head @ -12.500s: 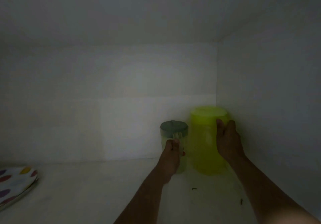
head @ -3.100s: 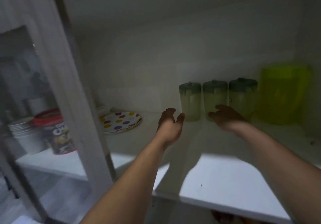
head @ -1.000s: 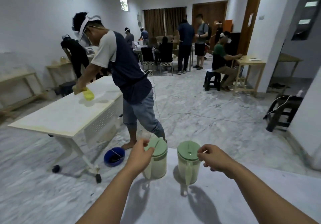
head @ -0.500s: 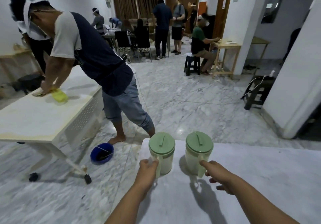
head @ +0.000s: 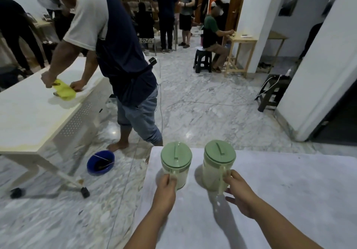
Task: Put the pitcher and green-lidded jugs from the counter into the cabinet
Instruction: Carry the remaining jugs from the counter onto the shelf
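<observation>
Two green-lidded jugs stand upright, side by side, near the worktop (head: pixel 289 181) edge. Left hand (head: pixel 166 187) fingers grip the left jug (head: pixel 176 163) handle; right hand (head: pixel 240 192) fingers grip the right jug (head: pixel 219 163) handle.

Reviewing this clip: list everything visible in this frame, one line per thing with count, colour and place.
green-lidded jugs: 2, pale translucent bodies with green lids, side by side near the counter's far edge, left jug, right jug
counter: 1, white, foreground
table: 1, cream, left, on castors
yellow cloth: 1, on the table, under a bystander's hands
blue bowl: 1, on the floor beside the table
black stools: 2, one mid-room, one at right by the wall
wooden side table: 1, light wood, back right
people: several, standing and seated at the back; one leaning over the table
left hand: on the left jug's handle
right hand: on the right jug's handle
</observation>
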